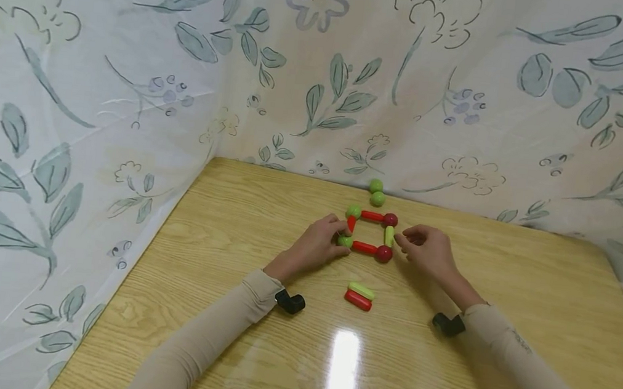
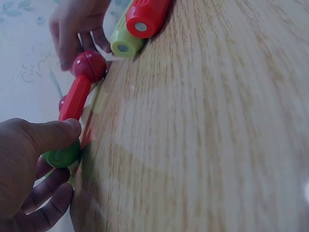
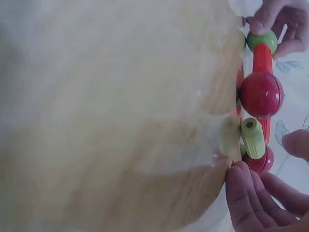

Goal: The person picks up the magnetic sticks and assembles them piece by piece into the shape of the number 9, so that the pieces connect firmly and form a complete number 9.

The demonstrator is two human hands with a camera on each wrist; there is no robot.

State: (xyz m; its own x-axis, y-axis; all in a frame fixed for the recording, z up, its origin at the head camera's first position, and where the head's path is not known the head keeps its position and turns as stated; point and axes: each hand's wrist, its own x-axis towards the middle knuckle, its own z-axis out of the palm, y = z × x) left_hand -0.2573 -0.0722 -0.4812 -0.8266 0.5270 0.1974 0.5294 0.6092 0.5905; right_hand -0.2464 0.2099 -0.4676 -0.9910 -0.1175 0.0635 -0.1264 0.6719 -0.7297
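Note:
Magnetic rods and balls form a four-sided frame on the table. My left hand (image 1: 319, 243) pinches the green ball (image 2: 63, 153) at its near left corner, thumb on top. A red rod (image 1: 365, 248) runs from there to the near red ball (image 1: 384, 254). Along the back, another red rod (image 1: 372, 216) joins a green ball (image 1: 354, 212) and a far red ball (image 1: 391, 220). On the right side lies a yellow-green rod (image 3: 253, 140); its near end shows apart from the near red ball. My right hand (image 1: 428, 250) is beside this rod, thumb and fingers apart, holding nothing.
In front of the frame, a loose yellow-green rod (image 1: 361, 290) and a red rod (image 1: 358, 300) lie side by side. Two green balls (image 1: 377, 193) sit behind it, by the flowered cloth (image 1: 320, 96) that walls the back and left of the wooden table (image 1: 231, 224).

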